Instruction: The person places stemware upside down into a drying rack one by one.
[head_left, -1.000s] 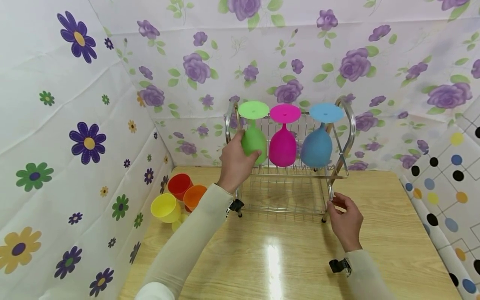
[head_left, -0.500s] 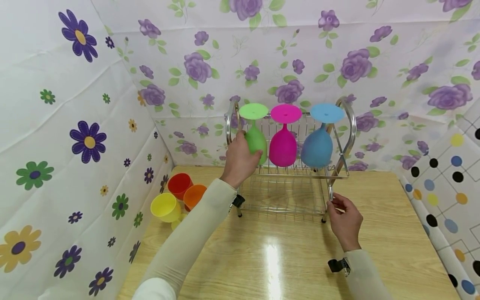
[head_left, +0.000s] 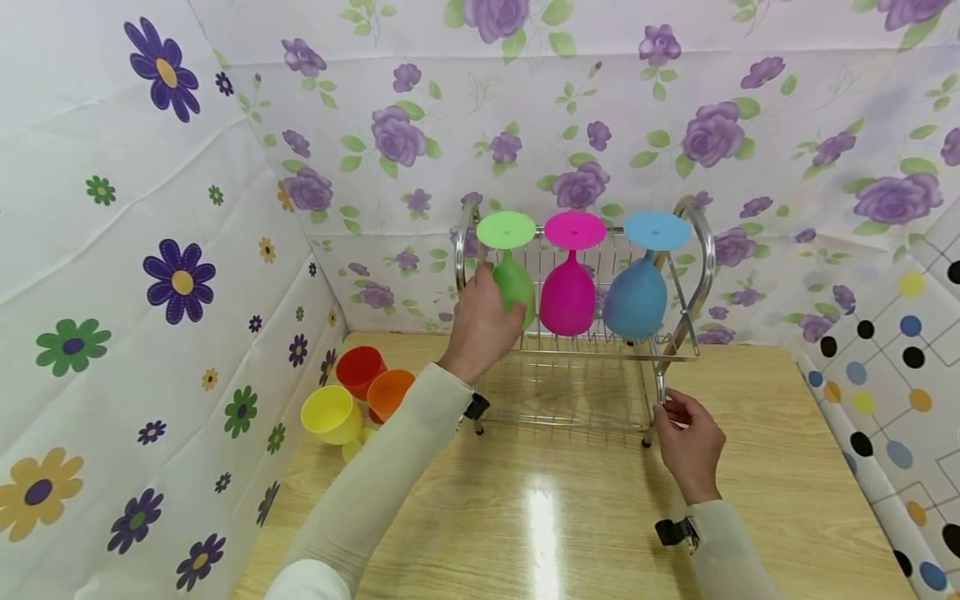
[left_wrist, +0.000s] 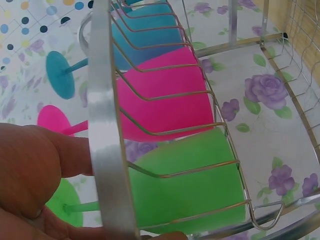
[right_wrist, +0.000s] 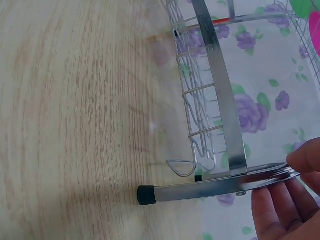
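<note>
A green plastic goblet [head_left: 514, 283] is upside down on the top tier of a metal dish rack [head_left: 577, 353]. My left hand [head_left: 483, 325] holds this goblet's bowl at the left end, thumb toward the front. The left wrist view shows the fingers by the rack's flat front bar [left_wrist: 107, 125]. To its right, a pink goblet [head_left: 567, 296] and a blue goblet [head_left: 636, 296] also stand base up. My right hand [head_left: 692, 442] grips the rack's right front leg [right_wrist: 220, 187], thumb on one side and fingers on the other.
On the table's left side are a red cup [head_left: 360, 371], an orange cup [head_left: 390, 393] and a yellow goblet [head_left: 331, 414]. Flowered cloth walls [head_left: 420, 75] stand behind and at the left; a dotted one [head_left: 892, 367] is at the right.
The green goblet has come down slightly and a little left relative to the pink one, with my left hand staying on it. My right hand keeps its hold on the rack leg.
</note>
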